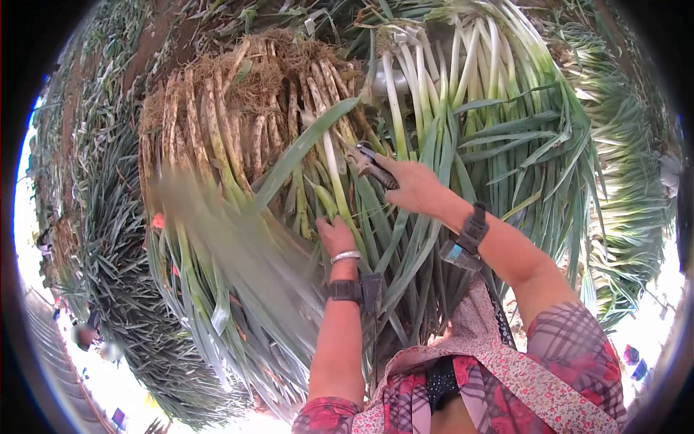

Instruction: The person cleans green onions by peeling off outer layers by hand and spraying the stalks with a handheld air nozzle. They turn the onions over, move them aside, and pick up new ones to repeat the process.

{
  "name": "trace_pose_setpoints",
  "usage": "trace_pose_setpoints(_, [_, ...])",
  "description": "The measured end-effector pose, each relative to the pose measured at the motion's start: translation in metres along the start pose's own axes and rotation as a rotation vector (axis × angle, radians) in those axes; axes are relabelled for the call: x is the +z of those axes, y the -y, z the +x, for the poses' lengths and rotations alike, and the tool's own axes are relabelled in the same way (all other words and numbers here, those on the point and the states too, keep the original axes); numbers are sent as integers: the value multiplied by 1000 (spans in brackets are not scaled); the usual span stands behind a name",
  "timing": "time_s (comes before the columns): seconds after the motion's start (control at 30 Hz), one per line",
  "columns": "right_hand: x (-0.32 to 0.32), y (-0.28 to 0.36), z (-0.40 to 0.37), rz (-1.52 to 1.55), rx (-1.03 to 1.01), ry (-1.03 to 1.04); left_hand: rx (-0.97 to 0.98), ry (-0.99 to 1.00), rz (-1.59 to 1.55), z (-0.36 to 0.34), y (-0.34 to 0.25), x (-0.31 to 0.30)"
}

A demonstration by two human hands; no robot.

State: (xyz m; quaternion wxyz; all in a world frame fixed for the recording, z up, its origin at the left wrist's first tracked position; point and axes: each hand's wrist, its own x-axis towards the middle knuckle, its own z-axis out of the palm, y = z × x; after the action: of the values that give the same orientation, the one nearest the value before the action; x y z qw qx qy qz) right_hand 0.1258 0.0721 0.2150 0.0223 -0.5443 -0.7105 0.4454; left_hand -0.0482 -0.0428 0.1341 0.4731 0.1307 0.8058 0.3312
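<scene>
My left hand (336, 236) is closed around the green part of a long green onion (332, 163), whose pale stalk points up and away from me. Gripped in my right hand (419, 189) is a small hand tool (374, 168) with a brown handle and a short metal end, close beside that stalk. Unpeeled green onions (217, 123) with brown skins and dry roots lie in a thick heap to the left. Up and to the right, cleaned green onions (470, 61) show white stalks. A loose green leaf (307, 148) crosses in front of the heap, and blurred leaves sweep across the lower left.
A long row of green onions (625, 173) lies along the right side. Another dark green row (123, 267) runs down the left. Leaf scraps and bare soil (155, 43) show at the back.
</scene>
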Motion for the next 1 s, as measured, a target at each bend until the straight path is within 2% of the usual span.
trace_pose_setpoints(0.07, [2, -4, 17, -36, -7, -15, 284, -211, 366, 0, 3, 2])
trace_pose_setpoints(0.1, [4, -6, 25, -79, -28, -33, 126, -151, 179, 1, 1, 3])
trace_pose_setpoints(0.13, [5, -8, 33, -119, -49, -51, 136, -150, 179, 0, 1, 3])
trace_pose_setpoints(0.2, [0, -6, 48, -128, -45, -43, 412, -192, 299, -5, 2, 2])
trace_pose_setpoints(0.27, [-4, -6, 61, -135, -44, -34, 401, -146, 367, -11, -1, 0])
trace_pose_setpoints(0.33, [-5, -9, 73, -161, -51, -44, 365, -49, 611, -23, -16, 2])
trace_pose_setpoints(0.37, [-5, -12, 79, -156, -52, -53, 262, -24, 884, -28, -26, 5])
trace_pose_setpoints(0.4, [-5, -15, 84, -166, -58, -70, 269, -26, 888, -27, -26, 5])
trace_pose_setpoints(0.47, [-6, -18, 91, -170, -69, -94, 722, -249, 1041, -25, -28, 4])
trace_pose_setpoints(0.5, [-6, -17, 91, -182, -52, -48, 725, -251, 1047, -21, -32, 6])
trace_pose_setpoints(0.57, [-8, -17, 90, -189, -34, 0, 540, -225, 1244, -6, -46, 10])
trace_pose_setpoints(0.67, [-17, -18, 82, -115, -58, 17, 470, -148, 1135, 20, -48, 4])
trace_pose_setpoints(0.8, [-35, -28, 52, 67, -28, -25, 631, -141, 359, -4, -106, -19])
trace_pose_setpoints(0.9, [-59, -42, 6, 207, -28, -109, 710, -110, 366, -34, -161, -19])
trace_pose_setpoints(0.97, [-84, -50, -22, 309, 4, -194, 853, -77, 298, -46, -190, 3])
trace_pose_setpoints(1.0, [-93, -55, -35, 350, 34, -230, 767, -22, 159, -56, -205, 27])
